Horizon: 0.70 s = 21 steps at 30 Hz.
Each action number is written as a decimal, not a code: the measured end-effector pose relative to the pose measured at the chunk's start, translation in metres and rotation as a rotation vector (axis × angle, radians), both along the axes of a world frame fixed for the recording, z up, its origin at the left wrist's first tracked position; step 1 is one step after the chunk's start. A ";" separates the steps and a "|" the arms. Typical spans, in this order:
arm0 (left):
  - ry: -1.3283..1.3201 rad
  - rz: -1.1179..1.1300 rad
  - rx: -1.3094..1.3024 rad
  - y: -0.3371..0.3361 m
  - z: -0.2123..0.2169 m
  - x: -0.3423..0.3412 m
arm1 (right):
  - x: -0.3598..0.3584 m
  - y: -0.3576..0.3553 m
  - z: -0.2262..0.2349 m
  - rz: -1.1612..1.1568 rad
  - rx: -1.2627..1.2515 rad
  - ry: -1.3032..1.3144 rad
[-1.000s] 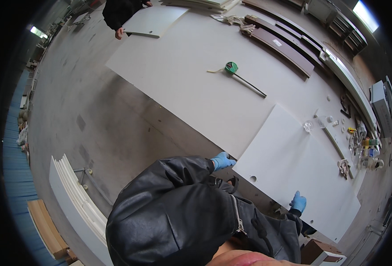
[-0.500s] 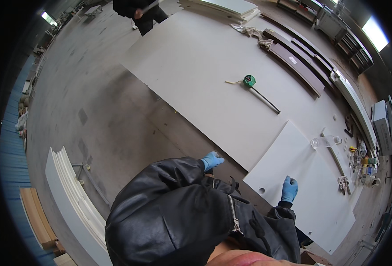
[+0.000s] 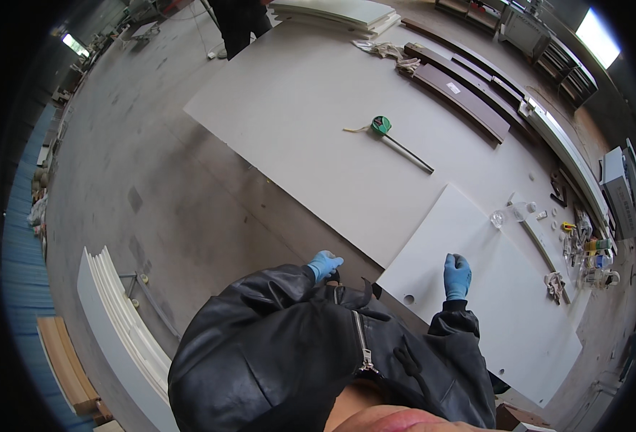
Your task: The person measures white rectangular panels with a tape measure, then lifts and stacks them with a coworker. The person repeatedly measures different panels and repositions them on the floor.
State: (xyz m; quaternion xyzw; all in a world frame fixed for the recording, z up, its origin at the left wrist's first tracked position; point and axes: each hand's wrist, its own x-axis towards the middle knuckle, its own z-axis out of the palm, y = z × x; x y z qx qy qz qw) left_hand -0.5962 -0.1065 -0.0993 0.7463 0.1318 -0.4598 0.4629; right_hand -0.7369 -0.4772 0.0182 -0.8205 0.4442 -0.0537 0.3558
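The right hand [image 3: 457, 276] rests flat, fingers loose, on the white panel [image 3: 490, 295] lying on the tabletop [image 3: 310, 122]. The left hand [image 3: 324, 264] hovers curled and empty off its near corner, the two well apart. Smooth laminate under thin blue gloves could slide, and the panel's near edge seems to overhang. A green tape measure [image 3: 381, 125] lies farther off.

Two gloved hands [image 3: 324, 265] [image 3: 457, 276], one white panel [image 3: 490, 302], one tape measure [image 3: 381, 125]
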 end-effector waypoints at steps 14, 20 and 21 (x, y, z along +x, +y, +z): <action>-0.305 0.447 0.353 0.113 -0.015 -0.124 | 0.053 0.048 -0.038 0.728 -0.004 -0.085; -0.059 1.005 -0.001 0.228 -0.023 -0.261 | 0.116 0.038 -0.036 0.893 -0.260 -0.141; -0.027 1.209 0.062 0.236 -0.033 -0.270 | 0.139 0.035 -0.046 0.882 -0.403 -0.246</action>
